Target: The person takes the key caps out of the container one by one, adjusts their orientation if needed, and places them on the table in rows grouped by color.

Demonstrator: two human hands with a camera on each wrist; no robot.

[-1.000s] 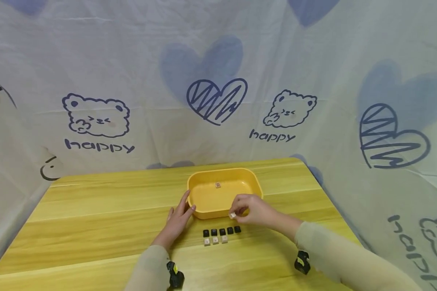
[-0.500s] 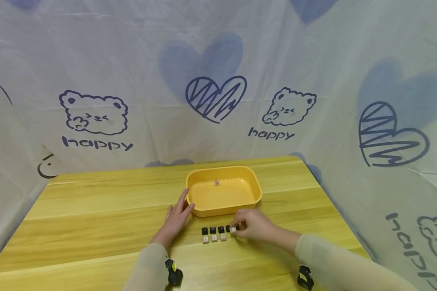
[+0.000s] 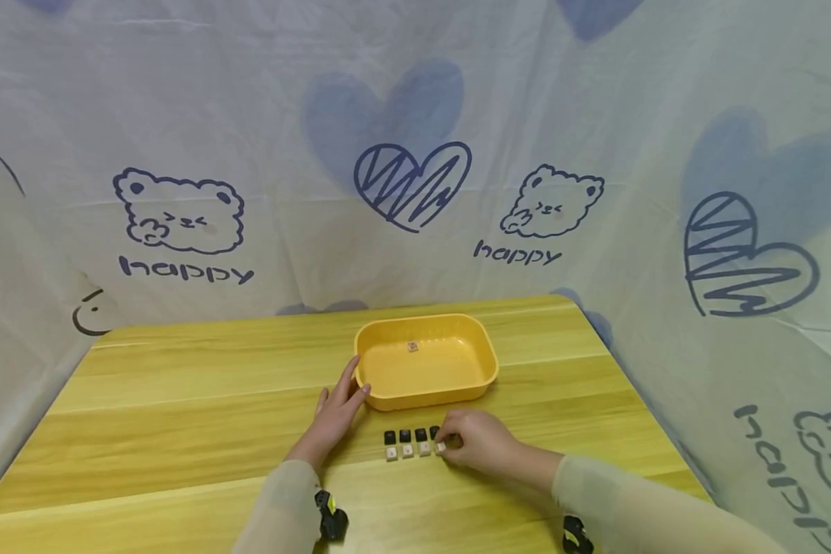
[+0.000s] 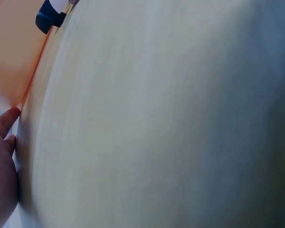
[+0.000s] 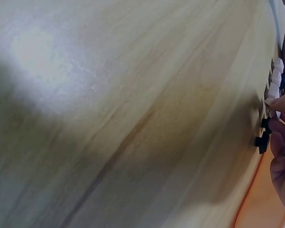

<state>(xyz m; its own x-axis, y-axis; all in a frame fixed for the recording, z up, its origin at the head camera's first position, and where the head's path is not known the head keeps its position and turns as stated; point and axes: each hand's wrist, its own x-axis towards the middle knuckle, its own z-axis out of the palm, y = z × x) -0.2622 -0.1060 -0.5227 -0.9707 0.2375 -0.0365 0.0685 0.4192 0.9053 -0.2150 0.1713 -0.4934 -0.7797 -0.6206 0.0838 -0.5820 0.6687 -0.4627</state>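
My right hand (image 3: 481, 442) pinches a white keycap (image 3: 440, 447) at the right end of a row of white keycaps (image 3: 407, 452). Just behind lies a row of black keycaps (image 3: 405, 435), its right end hidden by the hand. In the right wrist view, thumb and fingertip hold the keycap beside the other white keycaps (image 5: 277, 76); black keycaps (image 5: 262, 142) show below. My left hand (image 3: 335, 419) rests against the left side of a yellow tray (image 3: 422, 377), fingers extended. The left wrist view shows a fingertip touching the tray's wall (image 4: 14, 52).
One pinkish keycap (image 3: 412, 347) lies inside the tray near its back wall. The wooden table (image 3: 201, 431) ends at a pale curtain (image 3: 284, 154) printed with bears and hearts, which hangs behind it and at the sides.
My right hand has brought the white keycap from the tray's front edge toward me, down to the end of the white row. The left hand has stayed at the tray.
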